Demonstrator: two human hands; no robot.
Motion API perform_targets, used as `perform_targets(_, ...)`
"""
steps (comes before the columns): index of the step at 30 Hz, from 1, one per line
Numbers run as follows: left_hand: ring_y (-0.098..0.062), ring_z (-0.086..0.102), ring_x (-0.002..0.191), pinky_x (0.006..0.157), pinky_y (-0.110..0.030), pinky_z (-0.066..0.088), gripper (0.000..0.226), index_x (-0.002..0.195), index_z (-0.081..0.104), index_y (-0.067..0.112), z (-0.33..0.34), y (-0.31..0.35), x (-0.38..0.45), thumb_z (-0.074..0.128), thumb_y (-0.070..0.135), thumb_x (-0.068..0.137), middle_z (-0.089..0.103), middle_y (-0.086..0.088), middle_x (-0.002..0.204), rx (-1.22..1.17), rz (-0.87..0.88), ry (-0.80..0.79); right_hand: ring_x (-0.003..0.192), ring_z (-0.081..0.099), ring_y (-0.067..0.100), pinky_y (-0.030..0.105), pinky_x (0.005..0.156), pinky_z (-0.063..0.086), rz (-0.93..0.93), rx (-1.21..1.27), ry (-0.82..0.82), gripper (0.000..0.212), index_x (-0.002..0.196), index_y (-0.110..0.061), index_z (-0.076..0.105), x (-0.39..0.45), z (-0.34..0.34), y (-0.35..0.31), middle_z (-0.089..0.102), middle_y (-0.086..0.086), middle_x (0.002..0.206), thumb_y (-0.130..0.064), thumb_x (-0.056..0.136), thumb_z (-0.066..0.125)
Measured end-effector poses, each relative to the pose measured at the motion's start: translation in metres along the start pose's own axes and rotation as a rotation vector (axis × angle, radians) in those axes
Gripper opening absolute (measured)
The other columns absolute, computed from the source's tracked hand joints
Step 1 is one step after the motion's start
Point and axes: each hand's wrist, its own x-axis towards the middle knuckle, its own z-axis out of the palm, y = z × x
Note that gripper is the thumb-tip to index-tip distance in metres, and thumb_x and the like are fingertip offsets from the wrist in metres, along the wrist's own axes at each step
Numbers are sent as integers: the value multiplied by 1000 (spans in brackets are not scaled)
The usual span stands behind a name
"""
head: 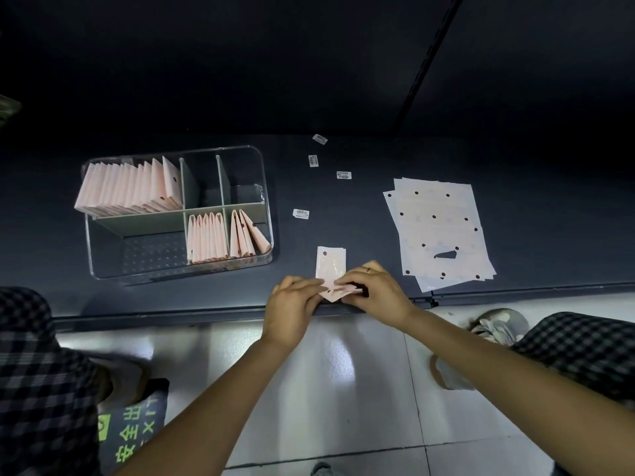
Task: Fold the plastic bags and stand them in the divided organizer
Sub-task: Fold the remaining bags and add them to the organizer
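Note:
A pale pink plastic bag [330, 266], partly folded into a narrow strip, lies at the dark table's near edge. My left hand [292, 305] pinches its near end from the left, and my right hand [372, 292] pinches the same end from the right. To the right lies a flat stack of unfolded bags [438, 231] with dark dots. On the left stands the clear divided organizer [264, 187]. Several folded bags [132, 187] stand in its back-left compartment, several more in a front compartment [207, 237], and three lean in the front-right one [247, 233].
Several small white barcode labels [300, 213] lie scattered on the table between the organizer and the bag stack. The table's front edge [171, 316] runs just under my hands. Below it are a light tiled floor, shoes [498, 326] and checked trouser legs.

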Motion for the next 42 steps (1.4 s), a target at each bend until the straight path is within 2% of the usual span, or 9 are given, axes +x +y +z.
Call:
perform_targets(4, -19, 48, 89, 78, -28, 42, 17, 99, 73, 15, 1, -3, 4, 66, 24, 87, 70, 6, 102, -48, -104, -21, 87, 50, 13, 17, 80, 41, 270, 198, 105, 14, 90, -10, 74, 6, 4, -4, 64, -5, 80, -17, 79, 75)
perform_targets(7, -21, 46, 90, 77, -28, 39, 16, 95, 74, 14, 0, -6, 11, 68, 25, 85, 67, 2, 96, -60, -198, -4, 76, 59, 9, 11, 69, 41, 418, 342, 158, 9, 83, -8, 72, 8, 7, -7, 71, 4, 84, -14, 78, 76)
perform_targets(11, -22, 45, 94, 78, -28, 38, 15, 93, 74, 17, 1, -5, 16, 64, 28, 88, 60, 0, 93, -32, -305, -8, 89, 62, 19, 21, 74, 41, 536, 299, 144, 12, 83, -12, 71, 9, 11, -11, 71, 6, 89, -24, 82, 71)
perform_targets(16, -21, 44, 101, 88, -31, 38, 14, 85, 73, 21, 4, 6, 19, 62, 29, 87, 54, 3, 98, -16, -426, -32, 108, 46, 26, 32, 91, 38, 634, 36, 99, 22, 89, -27, 73, 7, 16, -10, 59, 2, 105, -45, 87, 60)
perform_targets(28, -24, 39, 109, 90, -32, 33, 27, 82, 71, 18, 3, 9, 23, 55, 37, 92, 48, -2, 107, 61, -485, -90, 109, 45, 26, 32, 91, 38, 694, 52, 113, 21, 82, -25, 71, 5, 23, -24, 53, 3, 114, -42, 87, 60)
perform_targets(32, -25, 41, 108, 89, -29, 34, 24, 85, 72, 15, -4, 6, 22, 58, 34, 92, 47, -2, 101, -81, -500, -119, 72, 42, 19, 24, 62, 34, 686, 370, 141, 37, 54, -23, 49, 0, 25, -34, 49, 0, 66, -28, 86, 66)
perform_targets(35, -25, 47, 109, 93, -28, 35, 18, 89, 74, 9, -14, 13, 24, 67, 25, 87, 60, -13, 105, -366, -518, -111, 67, 41, 14, 15, 53, 32, 719, 676, 193, 26, 63, -15, 56, -2, 17, -42, 48, -1, 66, -17, 87, 66)
perform_targets(39, -19, 53, 98, 86, -25, 39, 11, 85, 73, 0, -38, 31, 28, 75, 8, 78, 62, -10, 96, -512, -416, -82, 80, 56, 7, 15, 66, 40, 737, 835, 179, 18, 95, -7, 69, 1, -11, -55, 65, 0, 89, -23, 87, 66)
perform_targets(42, -16, 59, 84, 78, -24, 46, 8, 84, 71, -2, -62, 50, 35, 73, 3, 78, 65, -9, 91, -631, -433, 6, 85, 60, 8, 15, 71, 42, 612, 818, 250, 15, 90, -10, 69, 3, -33, -73, 68, 1, 93, -25, 89, 64)
